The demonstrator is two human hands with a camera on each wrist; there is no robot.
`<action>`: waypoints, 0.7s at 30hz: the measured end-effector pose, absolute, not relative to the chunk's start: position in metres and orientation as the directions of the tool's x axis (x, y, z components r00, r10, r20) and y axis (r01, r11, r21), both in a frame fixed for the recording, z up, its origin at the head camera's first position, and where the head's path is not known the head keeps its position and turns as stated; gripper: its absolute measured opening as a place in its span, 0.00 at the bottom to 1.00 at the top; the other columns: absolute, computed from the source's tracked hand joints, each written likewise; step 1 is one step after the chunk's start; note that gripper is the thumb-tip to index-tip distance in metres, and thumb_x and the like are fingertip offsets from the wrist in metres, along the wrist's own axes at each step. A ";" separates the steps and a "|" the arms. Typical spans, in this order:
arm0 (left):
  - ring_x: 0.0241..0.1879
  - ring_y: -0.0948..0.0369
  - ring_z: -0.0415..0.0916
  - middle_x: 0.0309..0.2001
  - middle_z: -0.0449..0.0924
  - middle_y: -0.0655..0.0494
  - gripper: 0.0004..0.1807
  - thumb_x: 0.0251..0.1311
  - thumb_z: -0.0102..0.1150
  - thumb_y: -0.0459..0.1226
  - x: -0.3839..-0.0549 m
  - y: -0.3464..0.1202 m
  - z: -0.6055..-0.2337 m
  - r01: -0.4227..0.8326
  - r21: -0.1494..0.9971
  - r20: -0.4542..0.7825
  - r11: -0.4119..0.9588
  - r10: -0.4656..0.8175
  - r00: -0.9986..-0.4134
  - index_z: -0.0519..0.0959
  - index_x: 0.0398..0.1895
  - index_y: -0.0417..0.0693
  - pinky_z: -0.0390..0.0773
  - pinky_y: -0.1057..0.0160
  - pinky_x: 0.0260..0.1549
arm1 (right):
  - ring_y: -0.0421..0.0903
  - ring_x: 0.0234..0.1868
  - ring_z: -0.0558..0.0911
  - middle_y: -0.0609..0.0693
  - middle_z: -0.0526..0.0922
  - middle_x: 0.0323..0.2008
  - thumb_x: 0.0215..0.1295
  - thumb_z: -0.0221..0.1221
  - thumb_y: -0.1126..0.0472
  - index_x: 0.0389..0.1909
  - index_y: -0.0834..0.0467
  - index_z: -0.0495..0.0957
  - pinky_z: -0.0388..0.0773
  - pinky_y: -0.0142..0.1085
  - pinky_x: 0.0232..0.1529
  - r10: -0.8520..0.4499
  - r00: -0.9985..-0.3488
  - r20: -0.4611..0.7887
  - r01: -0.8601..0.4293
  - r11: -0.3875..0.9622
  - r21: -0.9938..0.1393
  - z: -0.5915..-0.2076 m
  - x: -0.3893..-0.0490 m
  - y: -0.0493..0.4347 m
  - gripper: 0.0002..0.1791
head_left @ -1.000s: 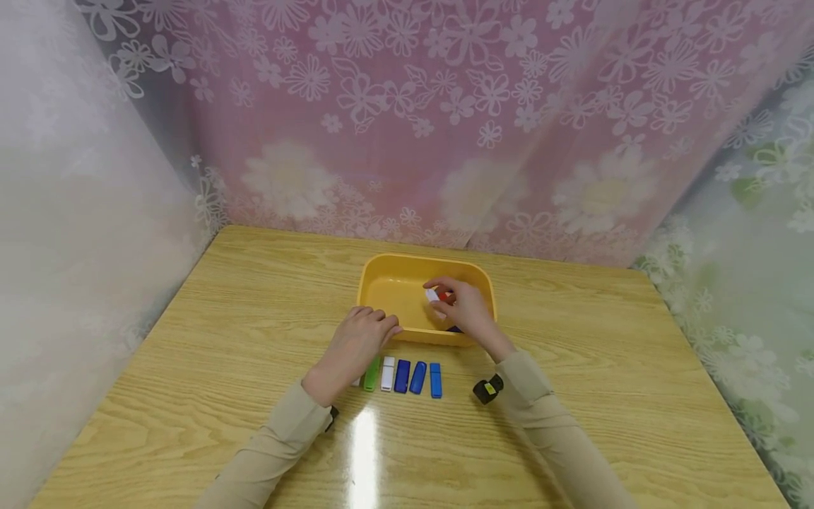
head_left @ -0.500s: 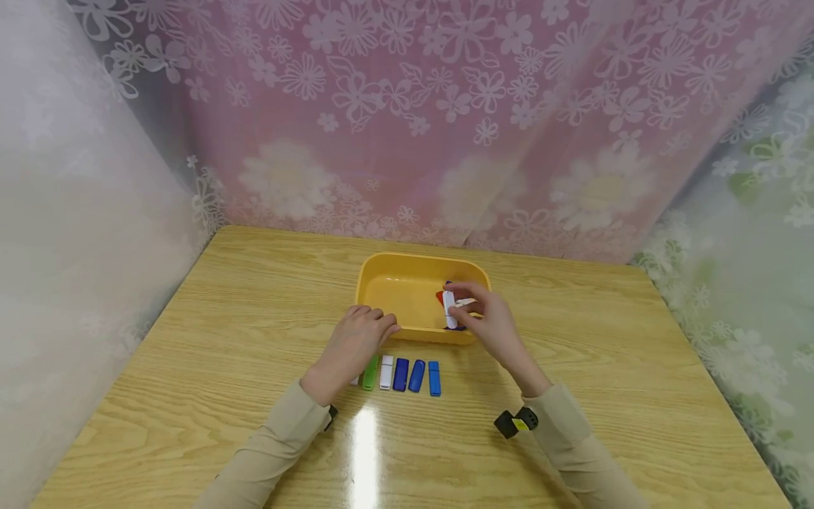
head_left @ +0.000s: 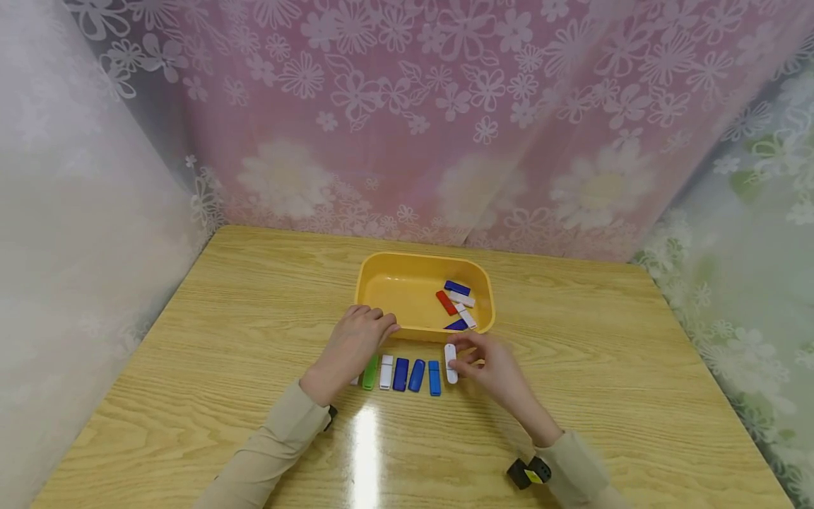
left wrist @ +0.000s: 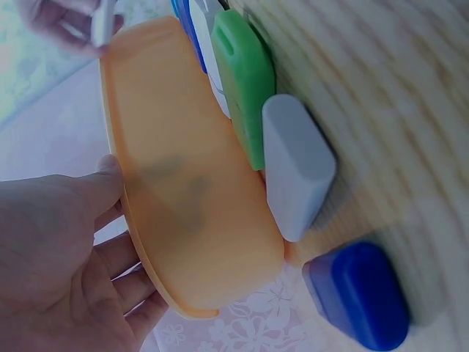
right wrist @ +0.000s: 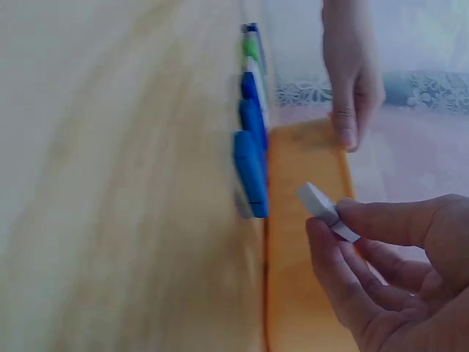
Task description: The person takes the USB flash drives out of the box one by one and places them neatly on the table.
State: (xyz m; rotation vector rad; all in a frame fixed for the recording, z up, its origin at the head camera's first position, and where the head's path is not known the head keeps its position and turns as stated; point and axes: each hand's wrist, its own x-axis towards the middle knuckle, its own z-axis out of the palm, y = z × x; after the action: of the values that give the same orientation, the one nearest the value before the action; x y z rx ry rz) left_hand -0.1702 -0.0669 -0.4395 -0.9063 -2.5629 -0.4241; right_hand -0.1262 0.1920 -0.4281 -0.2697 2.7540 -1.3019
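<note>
My right hand (head_left: pixel 499 367) pinches a white USB flash drive (head_left: pixel 451 364) between thumb and fingers, just in front of the yellow bin (head_left: pixel 407 332). In the right wrist view the white drive (right wrist: pixel 322 205) is held off the table. Beside it, a row of flash drives lies on the table, with a light blue drive (head_left: pixel 434 378) nearest. My left hand (head_left: pixel 356 343) grips the bin's near rim; the left wrist view shows its thumb (left wrist: pixel 108 176) on the outer side and the fingers over the rim. That hand hides the row's left end in the head view.
Inside the bin's right end lie several drives, among them a red one (head_left: pixel 446 302) and a white one (head_left: pixel 466 316). The left wrist view shows a green drive (left wrist: pixel 245 88), a white drive (left wrist: pixel 297 169) and a dark blue one (left wrist: pixel 359 297). A floral curtain (head_left: pixel 407 141) hangs behind the table.
My right hand has lifted the white flash drive out of the bin and brought it toward me, to the right end of the row. The left hand has stayed on the rim.
</note>
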 end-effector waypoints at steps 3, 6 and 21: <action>0.30 0.56 0.76 0.30 0.84 0.55 0.11 0.74 0.56 0.43 -0.170 -0.067 -0.440 0.649 0.142 0.451 0.748 0.534 -0.715 0.82 0.35 0.49 0.79 0.54 0.48 | 0.43 0.32 0.83 0.53 0.85 0.41 0.61 0.70 0.68 0.50 0.60 0.82 0.80 0.31 0.30 -0.180 -0.983 -0.041 -0.090 0.661 -0.745 -0.434 -0.125 0.190 0.16; 0.31 0.56 0.77 0.30 0.84 0.55 0.11 0.74 0.56 0.43 -0.170 -0.067 -0.439 0.646 0.133 0.450 0.752 0.535 -0.715 0.82 0.35 0.49 0.79 0.54 0.48 | 0.41 0.31 0.81 0.51 0.85 0.39 0.60 0.70 0.69 0.48 0.60 0.83 0.77 0.30 0.27 -0.163 -0.983 -0.082 -0.055 0.696 -0.716 -0.438 -0.125 0.188 0.15; 0.31 0.56 0.78 0.31 0.84 0.56 0.11 0.75 0.55 0.43 -0.170 -0.067 -0.438 0.644 0.148 0.429 0.750 0.538 -0.725 0.82 0.36 0.49 0.79 0.54 0.48 | 0.40 0.28 0.76 0.51 0.82 0.42 0.62 0.69 0.68 0.44 0.58 0.85 0.73 0.30 0.28 -0.156 -0.982 -0.105 -0.052 0.764 -0.643 -0.442 -0.128 0.186 0.10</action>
State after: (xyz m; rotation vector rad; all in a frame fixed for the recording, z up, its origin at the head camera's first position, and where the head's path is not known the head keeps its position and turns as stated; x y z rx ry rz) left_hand -0.1702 -0.0673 -0.4385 -0.9089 -2.5881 -0.4092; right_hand -0.1276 0.1855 -0.4424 -0.1667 2.8058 -1.0163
